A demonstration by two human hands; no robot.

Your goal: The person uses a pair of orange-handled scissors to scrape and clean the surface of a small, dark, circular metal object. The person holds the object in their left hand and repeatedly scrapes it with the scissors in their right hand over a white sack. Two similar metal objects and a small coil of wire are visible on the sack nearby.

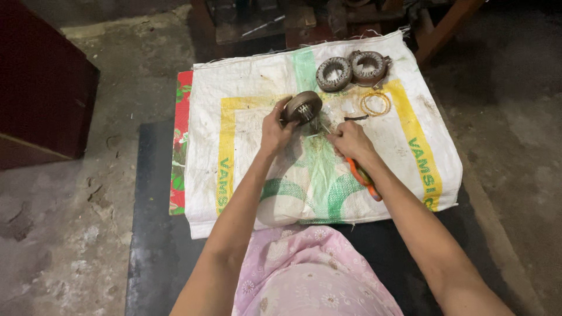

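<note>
My left hand [275,130] grips a round metal motor stator core [302,107], tilted on its edge above a white woven sack [246,146]. My right hand [349,141] holds a tool with orange handles [364,178], its metal tip touching the lower edge of the core. The tool's jaws are mostly hidden by my fingers.
Two more ring-shaped stator cores [333,74] [369,66] lie at the sack's far edge, with a coil of copper wire [375,103] beside them. The sack covers a red patterned mat [181,140] on a dark board. A dark red cabinet [41,88] stands left; wooden furniture legs [445,26] behind.
</note>
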